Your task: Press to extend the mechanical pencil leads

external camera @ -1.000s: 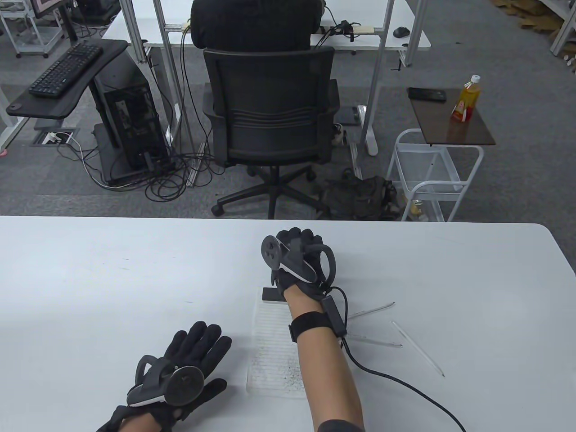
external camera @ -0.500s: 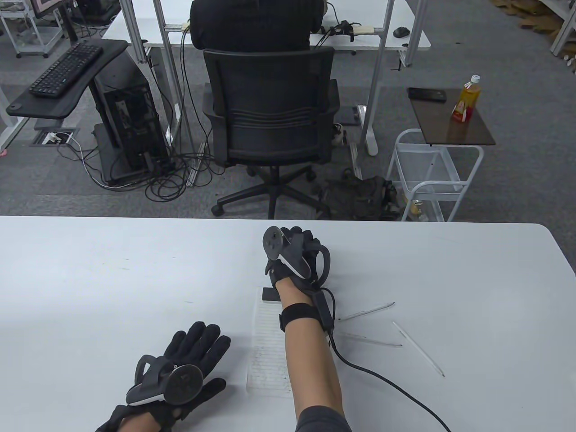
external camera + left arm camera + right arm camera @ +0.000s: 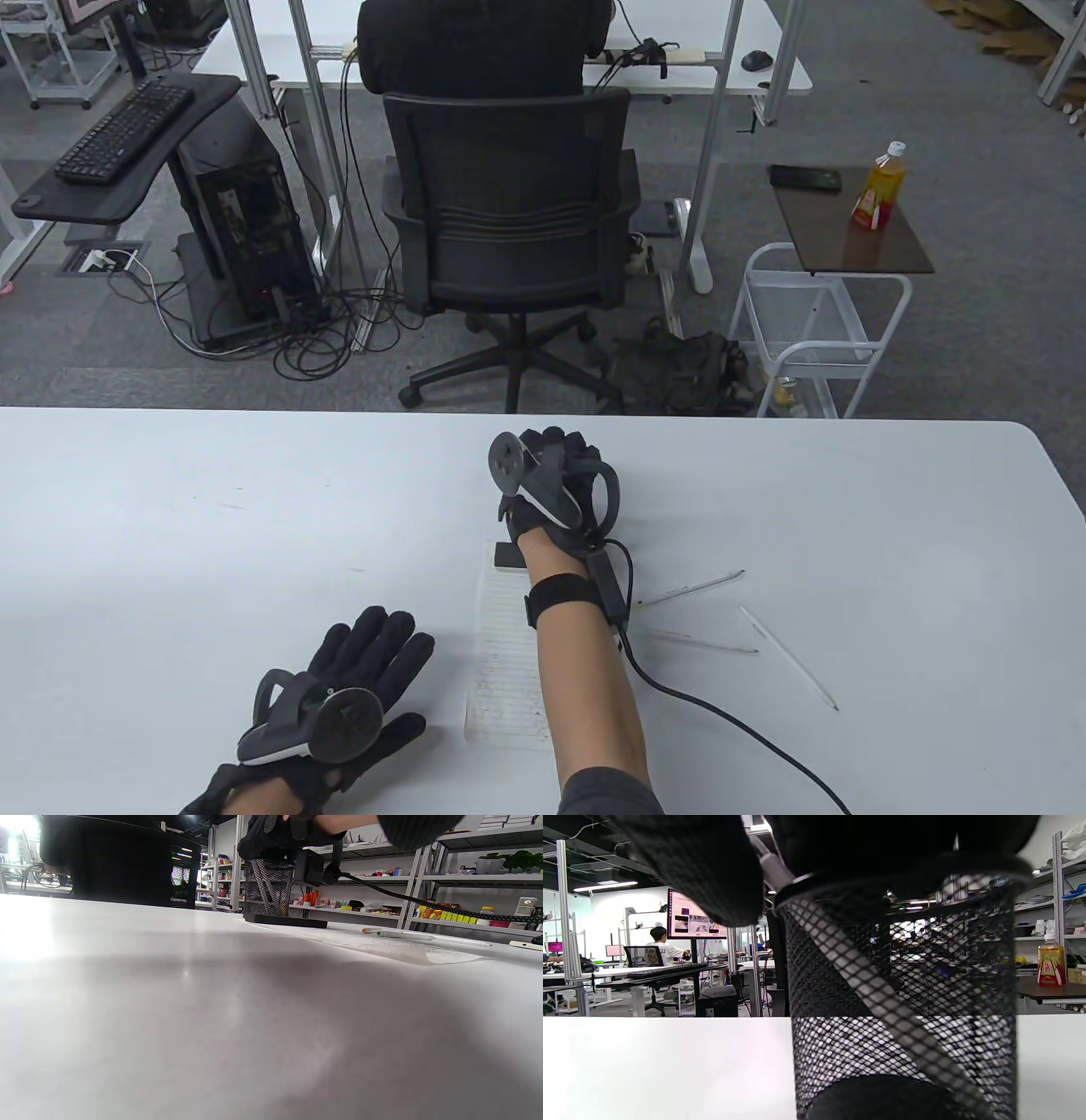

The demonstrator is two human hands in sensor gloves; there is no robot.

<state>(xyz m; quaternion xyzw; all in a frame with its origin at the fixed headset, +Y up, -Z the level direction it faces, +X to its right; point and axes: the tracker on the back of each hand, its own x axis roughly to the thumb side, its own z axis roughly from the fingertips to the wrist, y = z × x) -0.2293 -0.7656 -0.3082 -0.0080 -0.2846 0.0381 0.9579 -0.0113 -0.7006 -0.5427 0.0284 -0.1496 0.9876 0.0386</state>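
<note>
My right hand (image 3: 556, 446) hovers over a black mesh pen cup (image 3: 903, 997) at the table's far middle; in the table view the hand hides the cup. In the right wrist view a grey mechanical pencil (image 3: 865, 984) leans diagonally inside the cup, and its top end disappears between my thumb and fingers (image 3: 712, 870), which hold it. My left hand (image 3: 373, 645) lies flat and open on the table at the near left, holding nothing. Three more mechanical pencils (image 3: 691, 587) (image 3: 704, 643) (image 3: 789, 658) lie on the table to the right of my right forearm.
A lined notepad (image 3: 505, 662) with a black top edge (image 3: 507, 556) lies under my right forearm. The glove cable (image 3: 721, 713) trails across the table to the near right. The cup (image 3: 268, 887) also shows in the left wrist view behind the pad.
My right hand has shifted slightly left and away over the cup. My left hand and the three loose pencils have not moved.
</note>
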